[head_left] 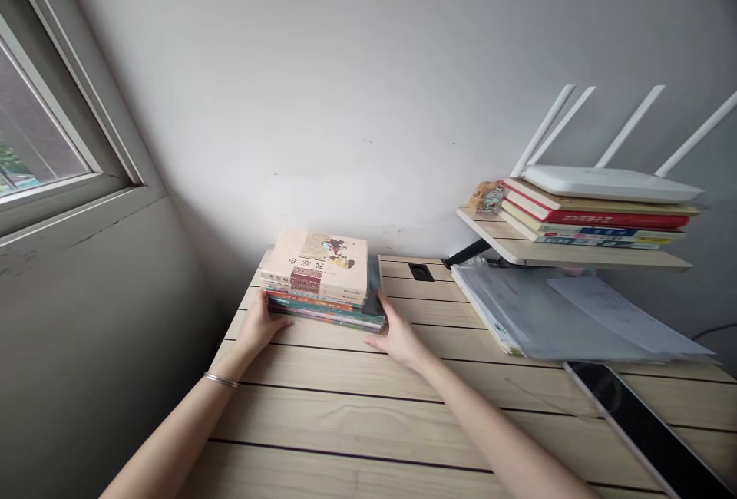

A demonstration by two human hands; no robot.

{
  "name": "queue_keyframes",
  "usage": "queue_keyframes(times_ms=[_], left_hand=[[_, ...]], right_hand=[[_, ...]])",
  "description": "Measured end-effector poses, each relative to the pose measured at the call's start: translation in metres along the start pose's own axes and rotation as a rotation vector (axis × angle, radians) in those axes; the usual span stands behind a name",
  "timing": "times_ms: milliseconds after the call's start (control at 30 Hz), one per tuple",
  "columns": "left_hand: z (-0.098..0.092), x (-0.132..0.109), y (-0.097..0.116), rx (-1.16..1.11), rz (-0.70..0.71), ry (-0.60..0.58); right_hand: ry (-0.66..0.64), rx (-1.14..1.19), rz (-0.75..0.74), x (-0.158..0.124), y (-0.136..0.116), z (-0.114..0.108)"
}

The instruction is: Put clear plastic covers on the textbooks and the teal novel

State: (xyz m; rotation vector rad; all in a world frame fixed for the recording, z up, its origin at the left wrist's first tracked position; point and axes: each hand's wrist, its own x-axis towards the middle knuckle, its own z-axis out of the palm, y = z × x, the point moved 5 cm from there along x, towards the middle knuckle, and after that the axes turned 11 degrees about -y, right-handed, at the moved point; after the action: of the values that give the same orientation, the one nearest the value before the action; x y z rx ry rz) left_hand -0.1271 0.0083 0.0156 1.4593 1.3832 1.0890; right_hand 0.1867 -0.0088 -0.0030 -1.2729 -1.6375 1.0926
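A stack of books point(322, 308) lies at the far left of the wooden table, close to the wall. On top is a cream-coloured book point(288, 253) with a dark red label and a small painted figure on its cover. Larger, thinner books with coloured spines lie beneath it. My left hand point(262, 326), with a silver bangle on that wrist, grips the stack's left end. At the right end, my right hand point(397, 334) has its fingers around the lower books and its thumb along the front. The fingertips behind the stack are hidden.
To the right, a raised shelf point(521, 253) carries several books point(610, 219) under a white router point(610, 180) with upright antennas. Below it lie papers in a clear folder point(541, 322). A dark-screened tablet point(639, 422) is at the near right. A window point(51, 123) is on the left wall.
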Motion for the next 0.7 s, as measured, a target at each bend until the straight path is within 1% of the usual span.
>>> queue_keyframes(times_ms=[67, 133, 300, 433, 567, 700], left_hand=[[-0.001, 0.006, -0.005, 0.151, 0.004, 0.058], [-0.001, 0.011, -0.009, 0.248, 0.000, 0.091], [0.001, 0.012, -0.005, 0.425, 0.007, 0.122], [0.000, 0.016, -0.003, 0.456, 0.018, 0.165], [-0.007, 0.030, 0.000, 0.462, 0.007, 0.196], [-0.015, 0.046, 0.003, 0.554, -0.081, 0.209]], right_hand=[[0.051, -0.188, -0.005, -0.001, 0.001, 0.002], [0.074, -0.286, 0.010, 0.002, 0.003, 0.002], [0.041, -0.303, -0.015, 0.018, 0.005, -0.003], [-0.001, -0.363, -0.023, 0.035, 0.002, -0.004], [-0.018, -0.372, -0.051, 0.056, -0.001, 0.000], [-0.050, -0.468, -0.070, 0.078, -0.003, 0.007]])
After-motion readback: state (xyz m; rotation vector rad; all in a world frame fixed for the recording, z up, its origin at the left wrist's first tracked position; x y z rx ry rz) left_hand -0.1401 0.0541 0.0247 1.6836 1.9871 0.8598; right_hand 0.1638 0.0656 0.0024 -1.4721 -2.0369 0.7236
